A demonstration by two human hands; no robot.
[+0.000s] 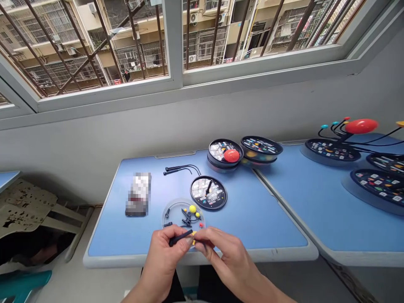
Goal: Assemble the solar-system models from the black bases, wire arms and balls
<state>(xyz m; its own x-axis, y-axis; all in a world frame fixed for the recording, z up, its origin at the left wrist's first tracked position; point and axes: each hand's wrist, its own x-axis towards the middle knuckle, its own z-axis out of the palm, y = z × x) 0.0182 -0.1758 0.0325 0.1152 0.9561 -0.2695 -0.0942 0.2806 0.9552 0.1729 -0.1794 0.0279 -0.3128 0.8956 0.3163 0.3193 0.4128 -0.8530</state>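
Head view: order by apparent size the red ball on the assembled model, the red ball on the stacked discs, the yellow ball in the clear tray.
1. red ball on the model, widest, though edge distortion may stretch it.
2. red ball on the stack.
3. yellow ball, smallest though nearest.

Print on black disc (208, 192), too small to read, box (139, 194) label blurred

One black rod (180, 237) being pinched, two yellow balls (192, 208) sitting in one clear tray (166, 210), three black discs (333, 150) lying on the right table (299, 202).
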